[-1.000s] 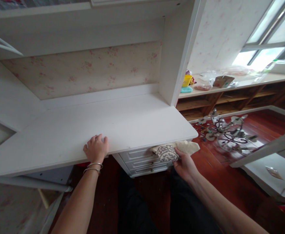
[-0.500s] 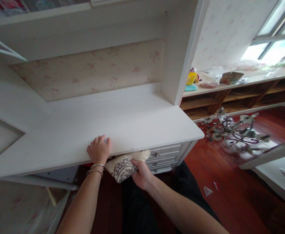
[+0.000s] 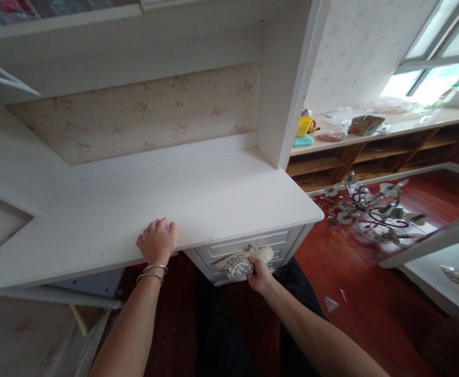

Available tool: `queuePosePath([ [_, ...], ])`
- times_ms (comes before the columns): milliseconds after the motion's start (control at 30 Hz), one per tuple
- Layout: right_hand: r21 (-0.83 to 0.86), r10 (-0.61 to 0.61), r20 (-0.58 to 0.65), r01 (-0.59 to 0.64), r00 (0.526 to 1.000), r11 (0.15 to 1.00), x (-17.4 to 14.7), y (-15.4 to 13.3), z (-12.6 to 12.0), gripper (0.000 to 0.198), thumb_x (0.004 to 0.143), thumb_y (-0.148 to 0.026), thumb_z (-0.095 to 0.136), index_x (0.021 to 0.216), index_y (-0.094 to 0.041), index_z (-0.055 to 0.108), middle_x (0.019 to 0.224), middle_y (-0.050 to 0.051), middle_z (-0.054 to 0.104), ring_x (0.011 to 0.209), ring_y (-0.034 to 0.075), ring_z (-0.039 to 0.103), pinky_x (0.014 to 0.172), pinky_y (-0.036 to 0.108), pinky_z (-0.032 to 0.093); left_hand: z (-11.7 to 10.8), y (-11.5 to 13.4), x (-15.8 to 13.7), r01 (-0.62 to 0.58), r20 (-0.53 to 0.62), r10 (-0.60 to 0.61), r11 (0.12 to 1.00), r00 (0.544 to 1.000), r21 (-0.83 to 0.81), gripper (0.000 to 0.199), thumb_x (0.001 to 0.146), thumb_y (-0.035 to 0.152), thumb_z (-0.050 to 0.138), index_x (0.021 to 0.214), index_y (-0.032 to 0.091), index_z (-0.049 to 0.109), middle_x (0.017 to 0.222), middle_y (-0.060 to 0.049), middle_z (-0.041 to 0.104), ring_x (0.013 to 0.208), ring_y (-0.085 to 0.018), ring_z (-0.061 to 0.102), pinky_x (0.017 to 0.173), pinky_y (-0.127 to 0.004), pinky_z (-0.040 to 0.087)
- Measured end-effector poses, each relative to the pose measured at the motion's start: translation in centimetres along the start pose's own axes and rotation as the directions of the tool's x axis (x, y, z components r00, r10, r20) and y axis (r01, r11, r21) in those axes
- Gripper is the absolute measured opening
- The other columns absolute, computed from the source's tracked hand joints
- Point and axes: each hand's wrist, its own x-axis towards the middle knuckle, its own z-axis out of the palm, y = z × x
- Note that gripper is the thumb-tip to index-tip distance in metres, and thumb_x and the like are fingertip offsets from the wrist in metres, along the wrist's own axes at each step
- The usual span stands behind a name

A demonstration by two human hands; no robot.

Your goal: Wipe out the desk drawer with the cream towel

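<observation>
My right hand (image 3: 259, 275) is closed around a bunched cream cloth (image 3: 240, 266) with a dark grey pattern. The cloth lies against the front of the white drawers (image 3: 249, 248), just below the desk's front edge, and partly covers them. My left hand (image 3: 157, 242), with two bangles at the wrist, rests on the white desk top (image 3: 198, 201) near that edge. Its fingers are bent and a little apart, and no held thing shows in them.
A chandelier (image 3: 379, 209) lies on the red wooden floor (image 3: 312, 272) at the right. Behind it runs a low shelf unit (image 3: 331, 162) with a yellow container (image 3: 304, 126) and plastic bags on top. A white piece of furniture (image 3: 426, 277) stands at the right edge.
My right hand has moved right and slightly down with the cloth, from under the desk edge onto the drawer fronts. The cloth is more bunched. My left hand stays on the desk.
</observation>
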Motion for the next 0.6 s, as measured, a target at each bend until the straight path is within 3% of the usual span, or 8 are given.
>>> queuePosePath([
  [200, 0.019, -0.231, -0.092, 0.234, 0.969, 0.972, -1.8, -7.4, -3.0, 0.02, 0.084, -0.001, 0.048, 0.085, -0.016, 0.06, 0.071, 0.002, 0.069, 0.069, 0.019, 0.07, 0.066, 0.029, 0.057, 0.0, 0.0, -0.1, 0.004, -0.003, -0.004, 1.0, 1.0, -0.001, 0.045, 0.093, 0.046, 0.036, 0.125, 0.025, 0.061, 0.132, -0.009, 0.059, 0.116, -0.029, 0.053, 0.098, -0.048, 0.036],
  [400, 0.057, -0.473, -0.082, 0.478, 0.877, 0.876, -6.2, -11.2, -2.0, 0.028, 0.079, 0.001, 0.055, 0.097, -0.019, 0.063, 0.08, -0.001, 0.072, 0.064, 0.015, 0.068, 0.068, 0.029, 0.059, 0.1, -0.1, -0.1, -0.002, -0.023, 0.002, 1.0, 1.0, -0.005, 0.045, 0.093, 0.045, 0.036, 0.124, 0.024, 0.062, 0.131, -0.011, 0.059, 0.116, -0.029, 0.053, 0.097, -0.048, 0.036],
  [467, 0.08, -0.493, -0.038, 0.495, 0.869, 0.865, -7.7, -11.3, -1.1, 0.03, 0.08, 0.0, 0.056, 0.102, -0.019, 0.064, 0.083, 0.0, 0.073, 0.066, 0.015, 0.068, 0.068, 0.028, 0.06, 0.1, -0.1, -0.2, -0.006, -0.023, 0.006, 1.0, 1.0, 0.002, 0.046, 0.093, 0.045, 0.036, 0.124, 0.024, 0.062, 0.131, -0.011, 0.059, 0.116, -0.03, 0.053, 0.097, -0.048, 0.036],
  [600, 0.104, -0.398, 0.064, 0.391, 0.915, 0.915, -9.4, -9.8, 0.5, 0.025, 0.084, -0.001, 0.053, 0.103, -0.014, 0.063, 0.078, 0.003, 0.073, 0.065, 0.017, 0.069, 0.065, 0.027, 0.061, 0.1, -0.1, -0.1, 0.004, -0.016, -0.004, 1.0, 1.0, 0.008, 0.047, 0.093, 0.046, 0.036, 0.125, 0.024, 0.061, 0.132, -0.01, 0.059, 0.116, -0.029, 0.052, 0.098, -0.048, 0.036],
])
